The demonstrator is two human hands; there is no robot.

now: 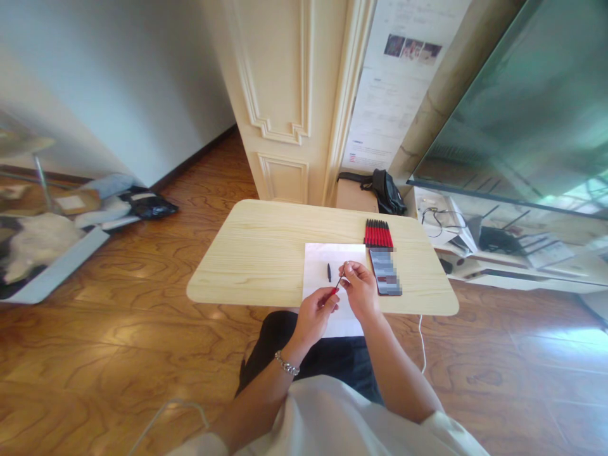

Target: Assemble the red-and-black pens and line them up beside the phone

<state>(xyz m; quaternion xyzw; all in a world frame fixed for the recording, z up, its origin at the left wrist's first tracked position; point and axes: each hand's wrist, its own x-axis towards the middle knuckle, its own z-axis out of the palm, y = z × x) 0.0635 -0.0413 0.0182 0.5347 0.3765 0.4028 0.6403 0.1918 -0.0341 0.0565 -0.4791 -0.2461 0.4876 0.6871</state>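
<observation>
My left hand (pixel 315 313) is closed round a red pen barrel (pixel 331 293) over the near edge of a small pale wooden table (pixel 256 253). My right hand (pixel 360 286) pinches a thin dark rod, perhaps the pen's refill (pixel 341 279), which runs into the barrel's end. Both hands hover above a white sheet of paper (pixel 318 263). A small black cap (pixel 329 272) lies on the sheet, just left of my hands. A row of several red and black pens (pixel 378 233) lies at the table's far right, with a phone (pixel 385 272) next to my right hand.
A cream panelled door (pixel 280 95) and a black bag (pixel 386 189) stand behind the table. A low white shelf with cables (pixel 498 253) runs along the right under a glass pane. Clutter and bags (pixel 71 215) lie on the wooden floor at left.
</observation>
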